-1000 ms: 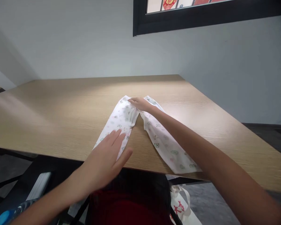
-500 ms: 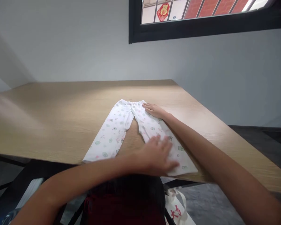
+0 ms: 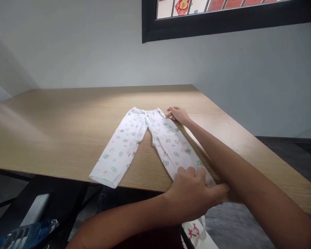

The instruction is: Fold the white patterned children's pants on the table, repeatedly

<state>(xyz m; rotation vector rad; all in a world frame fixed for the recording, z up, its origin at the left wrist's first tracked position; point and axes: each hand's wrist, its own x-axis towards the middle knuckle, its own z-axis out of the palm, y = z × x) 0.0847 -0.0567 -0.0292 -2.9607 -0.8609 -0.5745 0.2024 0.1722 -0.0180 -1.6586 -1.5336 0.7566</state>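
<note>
Your left hand point(image 3: 194, 193) grips the near hem of the white printed trousers point(image 3: 150, 141), spread flat on the counter point(image 3: 54, 131); your right hand point(image 3: 178, 114) pinches the waistband's far right corner.

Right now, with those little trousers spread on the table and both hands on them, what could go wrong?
1. The cuff of the printed trousers on the left hangs slightly past the table edge; a tug might slide that leg off.
2. The left hand reaches across under the right arm to the other cuff, so the arms may get in each other's way.
3. The right hand touches only the waistband corner, so the cloth could bunch if pulled.
</note>
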